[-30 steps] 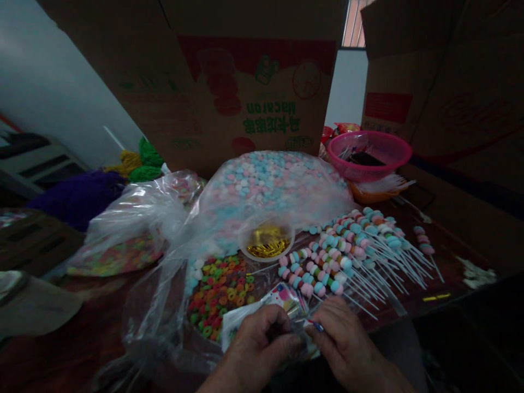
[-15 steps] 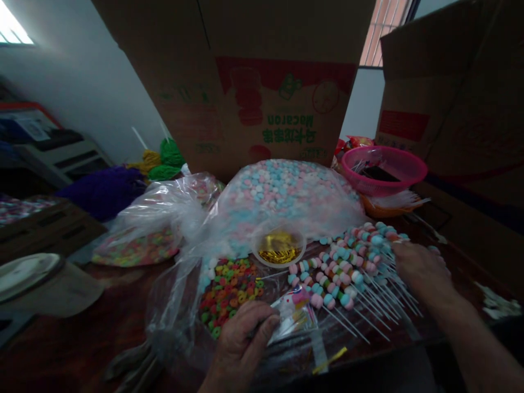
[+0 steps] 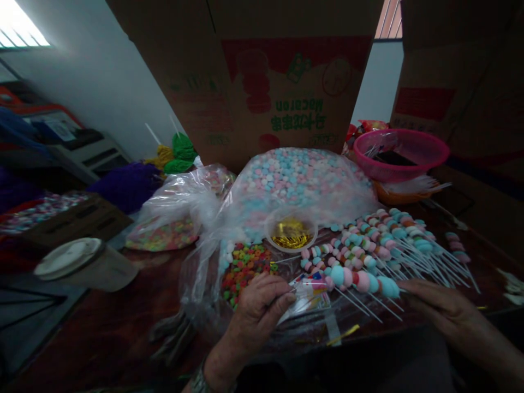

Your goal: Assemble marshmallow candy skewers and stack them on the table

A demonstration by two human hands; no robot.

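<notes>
My left hand point(image 3: 264, 305) pinches the edge of a clear printed bag point(image 3: 309, 295) at the front middle. From the right, my right hand point(image 3: 438, 305) grips the stick end of a candy skewer point(image 3: 362, 280) strung with blue, pink and red pieces. The skewer lies level, its tip at the printed bag's right end; whether the tip is inside is unclear. Behind it many finished skewers point(image 3: 385, 234) lie piled, white sticks toward the front right. Colourful ring candies point(image 3: 249, 265) lie left of the bag, and a round tub of gold ties point(image 3: 291, 234) stands behind it.
A large bag of pastel candies point(image 3: 303, 183) fills the middle back, before a cardboard box point(image 3: 295, 76). A pink basket point(image 3: 401, 158) stands at the back right. At the left are a lidded tub point(image 3: 88, 265) and a bag of ring candies point(image 3: 164, 234).
My right hand has come from the skewer pile toward the front, now holding one skewer beside the printed bag. My left hand still pinches that bag. The camera view has shifted.
</notes>
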